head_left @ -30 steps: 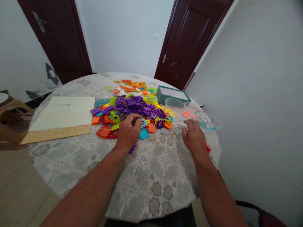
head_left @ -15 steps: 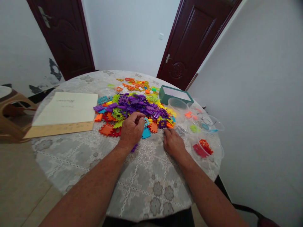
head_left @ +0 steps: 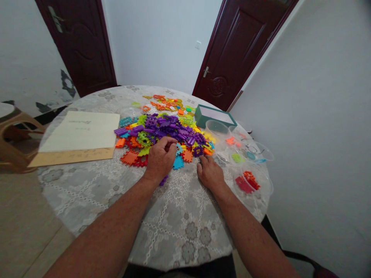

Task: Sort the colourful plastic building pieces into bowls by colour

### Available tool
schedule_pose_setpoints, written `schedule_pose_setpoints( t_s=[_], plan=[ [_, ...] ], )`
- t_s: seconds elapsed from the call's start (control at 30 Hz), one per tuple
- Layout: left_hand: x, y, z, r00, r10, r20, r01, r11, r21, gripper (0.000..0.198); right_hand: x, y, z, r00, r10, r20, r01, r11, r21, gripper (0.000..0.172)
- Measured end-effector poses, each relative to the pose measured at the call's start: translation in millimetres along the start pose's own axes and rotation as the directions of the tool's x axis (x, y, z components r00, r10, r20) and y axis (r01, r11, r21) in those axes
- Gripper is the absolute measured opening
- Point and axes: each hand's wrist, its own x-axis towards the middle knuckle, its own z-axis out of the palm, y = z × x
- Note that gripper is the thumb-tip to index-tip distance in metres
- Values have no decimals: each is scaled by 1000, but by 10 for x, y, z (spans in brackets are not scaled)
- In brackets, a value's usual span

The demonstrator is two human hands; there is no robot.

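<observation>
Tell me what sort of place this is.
Probably a room in a home, judging by the grey floral fabric tablecloth on a round table and the dark-red panelled doors with metal handles.

Bare forearms (head_left: 110, 224), bare left hand (head_left: 159, 159) and right hand (head_left: 211, 173), dark clothing (head_left: 207, 267) below.

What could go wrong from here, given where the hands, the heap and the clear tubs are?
The loose heap of pieces sits right by the left hand, so a nudge might send some sliding.
The clear tub with red pieces stands near the right edge of the table; a bump could push it off.
The purple piece beside the left wrist might get swept aside unnoticed.
</observation>
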Motion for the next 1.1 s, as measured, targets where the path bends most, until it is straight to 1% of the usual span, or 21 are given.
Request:
schedule_pose_setpoints(
  t_s=[0.13, 0.2, 0.23, 0.3, 0.33, 0.37, 0.4, 0.47, 0.53, 0.57, 0.63, 0.7, 0.77, 0.83, 0.9, 0.93, 1.0, 1.07, 1.1],
  plan=[
    [6, 11, -10, 1000, 1, -3, -1, 1000, 1, 17, -61, 30, -31, 1000, -9, 4, 9, 999, 36, 38],
    [12, 9, -20, 1000, -2, -8, 2, 1000, 2, 17, -134, 65, -53, 997, -75, -20, 77, 989, 124, 38],
    [17, 4, -25, 1000, -1, -12, 1, 1000, 3, 16, -177, 83, -70, 990, -137, -43, 143, 972, 188, 39],
    [27, -15, -34, 1000, 5, -18, -5, 1000, 4, 16, -263, 116, -120, 955, -258, -143, 291, 902, 318, 39],
    [33, -27, -38, 1000, 10, -22, -9, 1000, 6, 17, -298, 131, -156, 934, -286, -214, 348, 866, 360, 39],
    [39, -39, -43, 1000, 11, -28, -11, 1000, 8, 17, -324, 147, -197, 913, -282, -295, 383, 843, 379, 39],
    [45, -50, -49, 999, 10, -34, -10, 1000, 10, 18, -337, 168, -241, 891, -250, -379, 395, 839, 375, 40],
    [58, -65, -63, 999, -3, -47, 4, 1000, 11, 18, -321, 235, -327, 832, -145, -535, 354, 882, 312, 43],
    [70, -70, -79, 998, -13, -62, 14, 1000, 10, 19, -255, 345, -380, 760, -53, -647, 252, 943, 219, 45],
    [75, -69, -86, 998, -15, -69, 16, 1000, 12, 19, -212, 414, -388, 728, -15, -685, 190, 965, 181, 46],
    [83, -63, -96, 997, -10, -79, 12, 1000, 20, 19, -125, 556, -367, 695, 45, -718, 81, 987, 140, 45],
    [88, -58, -101, 996, -4, -88, 7, 1000, 26, 19, -65, 672, -318, 693, 84, -716, 12, 992, 128, 44],
    [91, -58, -100, 996, 1, -87, 1, 1000, 18, 19, -47, 724, -276, 698, 100, -710, -16, 992, 123, 43],
    [94, -64, -96, 996, -2, -84, 2, 1000, 7, 19, -72, 691, -259, 687, 77, -723, 20, 992, 125, 40],
    [95, -74, -92, 997, -6, -79, 6, 1000, 4, 19, -126, 575, -259, 679, 15, -734, 134, 980, 144, 35],
    [94, -77, -89, 997, -7, -77, 8, 1000, 9, 19, -156, 491, -259, 692, -26, -722, 208, 964, 165, 33],
    [88, -78, -84, 998, -5, -70, 7, 1000, 23, 19, -200, 298, -245, 748, -126, -651, 348, 911, 224, 33],
    [79, -71, -77, 998, -4, -61, 6, 999, 32, 19, -194, 108, -212, 818, -246, -519, 436, 855, 282, 37],
    [73, -65, -74, 998, -5, -55, 7, 999, 34, 20, -165, 26, -191, 845, -299, -444, 455, 837, 303, 39]
  ],
)
